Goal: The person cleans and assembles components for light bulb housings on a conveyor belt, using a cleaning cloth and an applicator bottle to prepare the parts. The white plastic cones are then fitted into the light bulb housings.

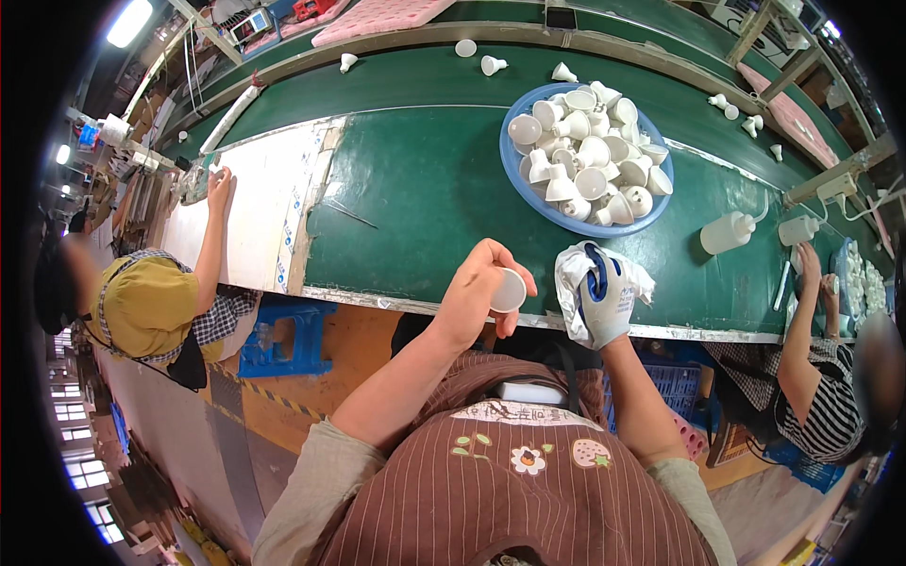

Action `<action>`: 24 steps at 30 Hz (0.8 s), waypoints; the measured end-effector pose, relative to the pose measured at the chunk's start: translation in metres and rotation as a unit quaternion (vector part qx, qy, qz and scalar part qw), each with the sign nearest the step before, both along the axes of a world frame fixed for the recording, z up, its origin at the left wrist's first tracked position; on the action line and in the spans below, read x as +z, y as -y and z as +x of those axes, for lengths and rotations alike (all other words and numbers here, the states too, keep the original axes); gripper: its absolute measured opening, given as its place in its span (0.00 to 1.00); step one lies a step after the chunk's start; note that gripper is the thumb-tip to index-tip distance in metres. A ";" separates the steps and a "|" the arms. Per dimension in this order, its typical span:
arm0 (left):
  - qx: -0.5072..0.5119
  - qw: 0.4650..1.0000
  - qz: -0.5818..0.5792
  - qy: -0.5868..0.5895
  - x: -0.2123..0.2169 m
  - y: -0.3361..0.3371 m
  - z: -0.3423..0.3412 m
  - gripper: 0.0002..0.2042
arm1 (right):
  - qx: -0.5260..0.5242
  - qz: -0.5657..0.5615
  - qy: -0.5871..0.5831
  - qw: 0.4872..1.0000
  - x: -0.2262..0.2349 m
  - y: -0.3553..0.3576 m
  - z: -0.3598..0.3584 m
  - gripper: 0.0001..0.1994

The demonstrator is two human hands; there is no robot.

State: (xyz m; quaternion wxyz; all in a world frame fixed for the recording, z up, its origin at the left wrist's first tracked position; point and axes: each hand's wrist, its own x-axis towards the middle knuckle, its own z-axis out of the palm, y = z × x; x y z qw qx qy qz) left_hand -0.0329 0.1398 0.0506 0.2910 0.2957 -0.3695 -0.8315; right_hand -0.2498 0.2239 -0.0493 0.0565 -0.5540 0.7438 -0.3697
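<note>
My left hand (477,294) is bare and closed around a white spotlight bulb (509,291), its round face turned up toward me. To the right, my right hand (604,300) wears a white and blue work glove. Its fingers grip a crumpled white cloth (572,275) at the table's near edge. A gap separates the cloth from the bulb. Beyond my hands stands a round blue basin (514,179) heaped with several white bulbs (593,151) of the same cup shape, lying at all angles.
On the green table (425,198) lie thin metal tweezers (349,213). White squeeze bottles (725,233) stand at the right. Loose bulbs (491,65) dot the far green belt. One co-worker (151,297) sits left by a white board (245,208); another person (821,396) works at the right.
</note>
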 end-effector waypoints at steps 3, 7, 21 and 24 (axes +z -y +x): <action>0.044 0.994 -0.090 0.041 -0.009 -0.004 -0.005 0.05 | 0.002 -0.003 -0.001 1.000 -0.001 0.000 -0.001 0.20; -0.007 0.990 -0.115 0.078 -0.016 -0.002 -0.002 0.04 | 0.004 -0.012 -0.007 1.000 -0.004 0.001 -0.002 0.20; -0.022 0.939 -0.314 0.138 -0.055 -0.026 -0.040 0.28 | 0.059 -0.068 0.095 0.991 0.077 0.001 0.050 0.24; -0.117 0.955 -0.246 0.117 -0.040 -0.031 -0.031 0.24 | 0.006 -0.034 0.082 0.996 0.052 0.002 0.021 0.21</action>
